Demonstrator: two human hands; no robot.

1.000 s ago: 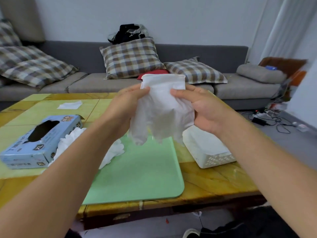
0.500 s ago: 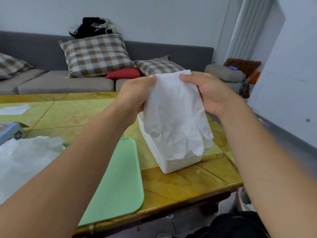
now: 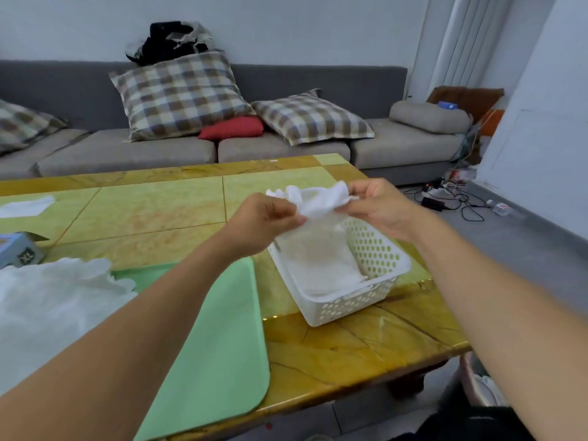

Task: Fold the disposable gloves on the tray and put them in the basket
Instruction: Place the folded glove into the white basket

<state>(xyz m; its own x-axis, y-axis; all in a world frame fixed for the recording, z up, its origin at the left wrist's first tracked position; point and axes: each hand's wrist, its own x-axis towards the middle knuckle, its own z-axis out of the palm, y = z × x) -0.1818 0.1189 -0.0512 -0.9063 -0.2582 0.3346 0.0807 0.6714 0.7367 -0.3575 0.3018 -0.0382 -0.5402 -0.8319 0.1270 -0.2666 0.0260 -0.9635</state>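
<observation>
Yellow and green stone covers the worktop [image 3: 165, 211], the largest thing in view, with a grey sofa [image 3: 286, 144] behind it. On the worktop lies a light green tray [image 3: 219, 354], and a heap of white gloves [image 3: 54, 300] sits on its left part. Just right of the tray stands a white basket [image 3: 378, 256] with holes in its walls; folded white gloves [image 3: 321, 265] lie inside it. Above the far end of the basket, both hands hold one folded glove [image 3: 318, 198] between them. The left hand [image 3: 264, 221] pinches its left end with curled fingers, and the right hand [image 3: 378, 205] pinches its right end. A blue box [image 3: 19, 253] shows at the left edge.
</observation>
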